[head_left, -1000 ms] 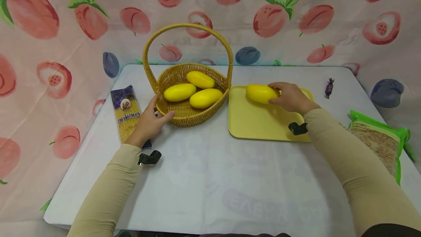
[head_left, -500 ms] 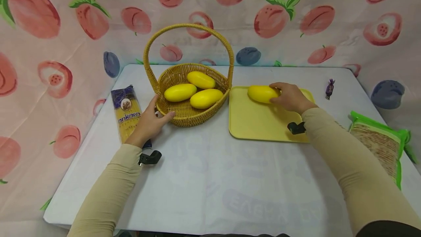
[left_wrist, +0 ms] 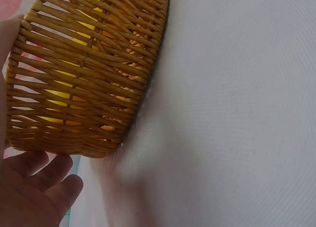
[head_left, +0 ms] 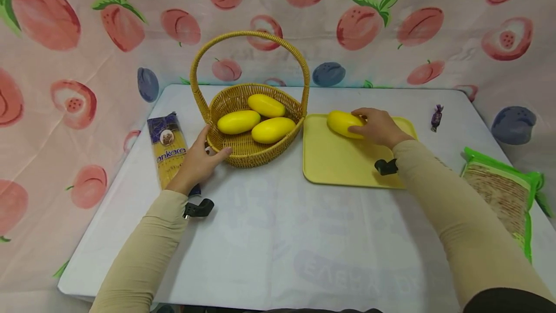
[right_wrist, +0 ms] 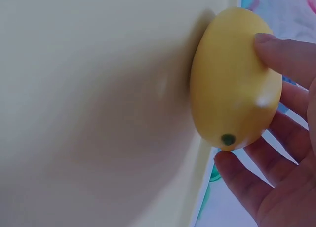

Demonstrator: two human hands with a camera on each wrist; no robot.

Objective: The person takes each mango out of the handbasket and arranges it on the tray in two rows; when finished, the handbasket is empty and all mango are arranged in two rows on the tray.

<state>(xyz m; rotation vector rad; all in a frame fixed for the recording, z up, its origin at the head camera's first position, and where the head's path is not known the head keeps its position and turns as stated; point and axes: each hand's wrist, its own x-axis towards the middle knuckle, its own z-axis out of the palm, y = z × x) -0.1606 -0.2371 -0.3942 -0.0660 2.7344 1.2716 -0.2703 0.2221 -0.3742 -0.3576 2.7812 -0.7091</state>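
A wicker basket [head_left: 249,154] with a tall arched handle stands on the table at centre left. Inside it lie three yellow mangoes [head_left: 238,122]. My left hand [head_left: 197,163] holds the basket's near left side, thumb and fingers spread around its rim; the left wrist view shows loosely curled fingertips [left_wrist: 69,187] by the woven wall. On the yellow tray [head_left: 343,168], to the basket's right, another mango [right_wrist: 232,84] lies near the far edge. My right hand [head_left: 378,127] grips that mango's right end, thumb on one side and fingers curled around the other.
A pack of spaghetti [head_left: 167,146] lies left of the basket, partly under my left wrist. A purple wrapped candy [head_left: 436,118] sits at the far right. A green-edged bag [head_left: 497,192] rests by the right table edge. A fruit-print cloth [head_left: 304,23] hangs behind.
On the tray, the gripped mango has turned slightly, its right end coming nearer to me. My right hand has shifted a little left. The left hand and basket stay put.
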